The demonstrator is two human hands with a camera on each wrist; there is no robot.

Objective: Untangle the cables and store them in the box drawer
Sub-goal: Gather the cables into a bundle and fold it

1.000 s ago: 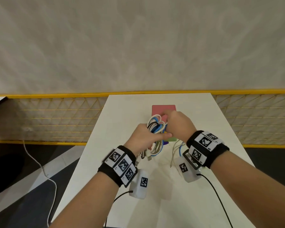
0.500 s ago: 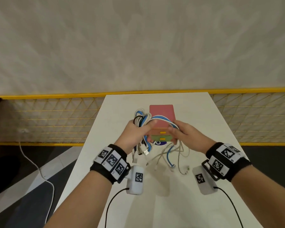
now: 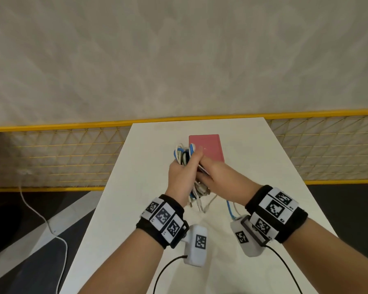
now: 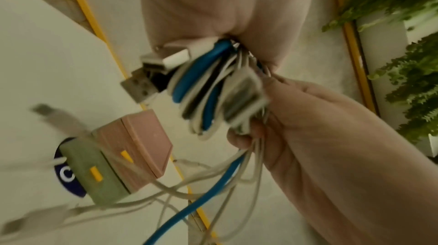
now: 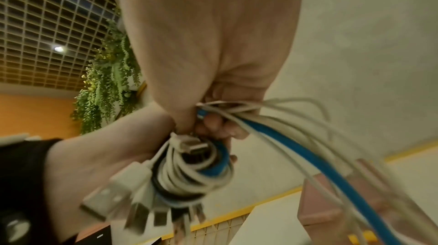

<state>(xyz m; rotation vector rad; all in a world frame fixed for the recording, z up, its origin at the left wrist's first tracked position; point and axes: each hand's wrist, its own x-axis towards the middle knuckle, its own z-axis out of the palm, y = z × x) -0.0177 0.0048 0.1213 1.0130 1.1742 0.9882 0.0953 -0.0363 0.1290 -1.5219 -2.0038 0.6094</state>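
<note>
Over the white table [image 3: 253,158] both hands grip the cables [image 3: 184,154], hiding the box [image 3: 208,147] drawers

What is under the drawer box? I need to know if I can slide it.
A dark blue round sticker with white lettering shows beneath the drawer box on the white table; most of it is covered.

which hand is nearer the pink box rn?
Right, by a little. The right hand is just in front of the pink box, fingers in the cable bundle. The left hand grips that bundle off the box's left side.
</note>
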